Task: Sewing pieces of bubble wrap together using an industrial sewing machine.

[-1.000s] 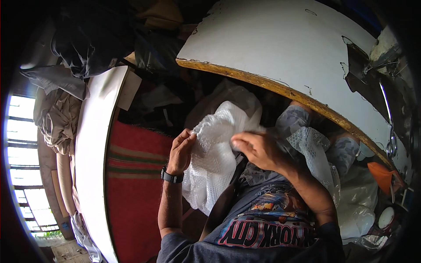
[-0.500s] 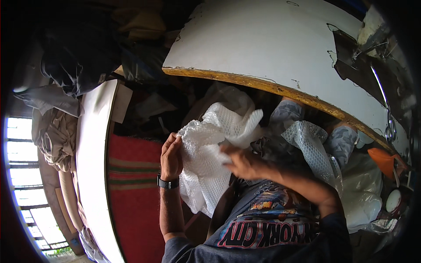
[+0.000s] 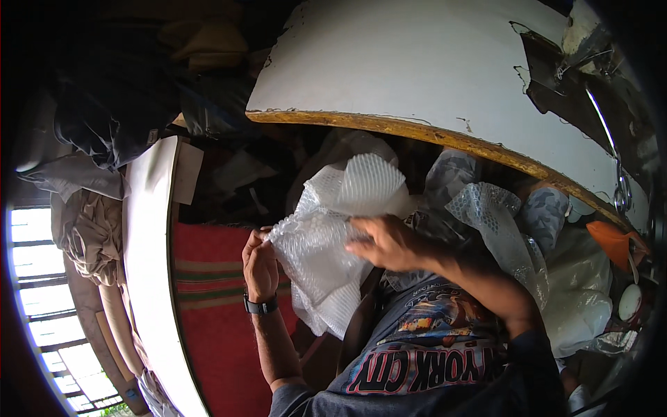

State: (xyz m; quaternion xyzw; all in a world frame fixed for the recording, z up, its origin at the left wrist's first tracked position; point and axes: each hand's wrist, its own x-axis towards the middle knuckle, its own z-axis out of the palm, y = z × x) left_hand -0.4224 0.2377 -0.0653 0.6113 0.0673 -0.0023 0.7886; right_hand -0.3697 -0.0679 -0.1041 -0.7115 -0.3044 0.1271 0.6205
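A crumpled sheet of clear bubble wrap (image 3: 326,243) hangs in front of my body, its upper part flaring out in a ridged fold. My left hand (image 3: 261,267), with a dark watch at the wrist, pinches the left edge of the sheet between thumb and fingers. Across the right side of the sheet reaches my right hand (image 3: 392,243), fingers stretched out and somewhat apart. Its fingertips lie over the plastic; whether they press on it I cannot tell.
A white tabletop (image 3: 389,69) with a worn wooden edge spans the far side. More bubble wrap (image 3: 486,208) lies over my legs at right, near an orange piece (image 3: 611,243). At left stand a white panel (image 3: 149,264), a red striped cloth (image 3: 215,278) and piled fabric (image 3: 90,222).
My left hand has moved slightly left and down with the edge of the bubble wrap. The sheet's upper fold has swung up and spread wider. My right hand stays over the sheet.
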